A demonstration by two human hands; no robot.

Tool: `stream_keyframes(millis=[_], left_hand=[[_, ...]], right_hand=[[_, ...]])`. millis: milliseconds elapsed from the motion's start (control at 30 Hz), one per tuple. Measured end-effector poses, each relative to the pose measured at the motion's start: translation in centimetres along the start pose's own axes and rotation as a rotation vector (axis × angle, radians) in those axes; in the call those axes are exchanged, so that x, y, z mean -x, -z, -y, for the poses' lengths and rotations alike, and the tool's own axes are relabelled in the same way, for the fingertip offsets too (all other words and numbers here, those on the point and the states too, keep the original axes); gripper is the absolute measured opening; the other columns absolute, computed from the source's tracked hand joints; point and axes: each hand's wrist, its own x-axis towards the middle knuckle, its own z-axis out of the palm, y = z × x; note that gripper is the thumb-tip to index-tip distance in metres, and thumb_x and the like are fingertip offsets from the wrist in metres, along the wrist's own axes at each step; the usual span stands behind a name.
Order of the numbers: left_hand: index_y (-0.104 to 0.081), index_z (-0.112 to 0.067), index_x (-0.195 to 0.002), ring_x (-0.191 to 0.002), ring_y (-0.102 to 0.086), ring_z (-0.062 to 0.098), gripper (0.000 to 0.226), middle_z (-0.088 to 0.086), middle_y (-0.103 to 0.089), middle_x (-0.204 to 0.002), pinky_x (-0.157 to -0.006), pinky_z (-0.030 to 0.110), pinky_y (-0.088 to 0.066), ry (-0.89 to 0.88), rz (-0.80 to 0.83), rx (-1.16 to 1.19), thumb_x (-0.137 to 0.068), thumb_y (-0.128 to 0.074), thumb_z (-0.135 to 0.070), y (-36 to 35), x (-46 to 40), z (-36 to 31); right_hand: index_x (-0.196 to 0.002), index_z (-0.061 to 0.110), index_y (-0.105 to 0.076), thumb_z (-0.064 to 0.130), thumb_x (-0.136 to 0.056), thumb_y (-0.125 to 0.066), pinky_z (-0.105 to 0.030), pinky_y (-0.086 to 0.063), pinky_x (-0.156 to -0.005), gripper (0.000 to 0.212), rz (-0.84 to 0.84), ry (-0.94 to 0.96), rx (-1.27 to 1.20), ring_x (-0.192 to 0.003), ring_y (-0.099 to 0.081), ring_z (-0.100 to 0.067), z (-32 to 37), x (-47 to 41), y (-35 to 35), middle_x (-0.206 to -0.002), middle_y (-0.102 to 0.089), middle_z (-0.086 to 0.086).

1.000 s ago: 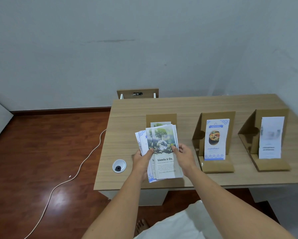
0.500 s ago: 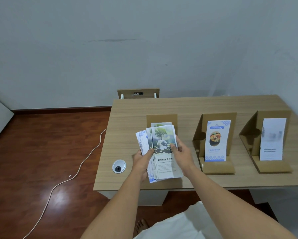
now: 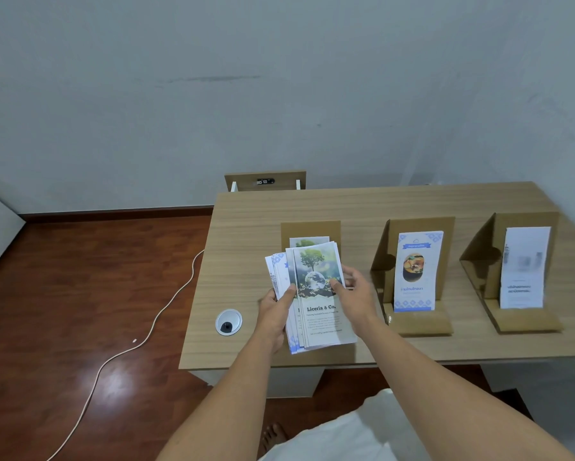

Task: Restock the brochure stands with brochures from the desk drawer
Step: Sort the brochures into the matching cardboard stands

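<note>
A fanned stack of brochures [image 3: 316,294] hovers over the desk's front left part, a tree-and-globe "Liceria & Co." brochure on top and blue-patterned ones beneath. My left hand [image 3: 274,309] grips the stack at its left edge, thumb on top. My right hand [image 3: 354,296] pinches the top brochure's right edge. Behind the stack stands the left cardboard stand [image 3: 311,229] with a tree brochure in it. The middle stand [image 3: 415,322] holds a blue food brochure [image 3: 417,271]. The right stand [image 3: 525,322] holds a white brochure [image 3: 524,267].
The wooden desk [image 3: 246,227] stands against a grey wall. A round cable grommet [image 3: 228,322] sits near its front left corner. A white cable [image 3: 119,354] trails over the red-brown floor on the left. My bare foot [image 3: 274,434] shows below the desk edge.
My right hand's fingers have shifted slightly along the top brochure's right edge. The stack and my left hand stay nearly where they were.
</note>
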Motion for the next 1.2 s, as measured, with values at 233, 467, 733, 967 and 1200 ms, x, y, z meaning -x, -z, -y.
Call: stream_keyframes(millis=[233,467,733,967,1200], left_hand=[[-0.070,-0.012,-0.108,-0.099,-0.077,0.034,0.012,0.011,-0.082,-0.100,-0.094,0.054,-0.060,-0.033,-0.070,-0.081,-0.100,-0.067,-0.020,-0.1,-0.1,0.0],[-0.073,-0.007,-0.112,-0.095,-0.078,0.026,0.020,0.005,-0.082,-0.101,-0.075,0.034,-0.060,-0.091,-0.061,-0.175,-0.095,-0.065,-0.014,0.1,0.2,-0.6],[-0.073,-0.007,-0.113,-0.095,-0.079,0.026,0.023,0.005,-0.082,-0.100,-0.071,0.032,-0.061,-0.088,-0.057,-0.113,-0.090,-0.075,-0.009,-0.5,0.7,-0.9],[-0.073,-0.009,-0.112,-0.091,-0.079,0.024,0.022,0.004,-0.082,-0.100,-0.066,0.030,-0.061,-0.101,-0.065,-0.107,-0.090,-0.077,-0.010,-1.0,0.9,-0.9],[-0.070,-0.010,-0.109,-0.080,-0.078,0.019,0.019,0.008,-0.081,-0.102,-0.058,0.027,-0.060,-0.120,-0.074,-0.100,-0.092,-0.075,-0.007,-1.2,1.1,-0.7]], right_hand=[[-0.118,0.013,-0.068,0.013,-0.098,-0.063,-0.021,-0.049,-0.059,0.020,-0.012,-0.022,-0.012,-0.091,-0.071,-0.024,0.1,-0.2,0.3,-0.104,-0.069,-0.006],[-0.122,0.012,-0.069,0.013,-0.100,-0.061,-0.026,-0.053,-0.061,0.023,0.043,-0.071,-0.093,-0.091,-0.073,-0.027,0.4,-0.3,0.5,-0.107,-0.073,-0.011],[-0.126,0.012,-0.068,0.012,-0.100,-0.060,-0.029,-0.060,-0.065,0.027,0.077,-0.083,-0.135,-0.092,-0.075,-0.026,0.7,0.0,0.8,-0.108,-0.076,-0.008],[-0.128,0.016,-0.067,0.016,-0.100,-0.061,-0.026,-0.058,-0.057,0.029,0.081,-0.062,-0.127,-0.093,-0.075,-0.030,1.0,0.4,0.9,-0.105,-0.076,-0.010],[-0.123,0.021,-0.068,0.015,-0.099,-0.063,-0.021,-0.054,-0.052,0.026,0.070,-0.060,-0.121,-0.086,-0.075,-0.023,1.0,0.6,0.5,-0.102,-0.077,-0.006]])
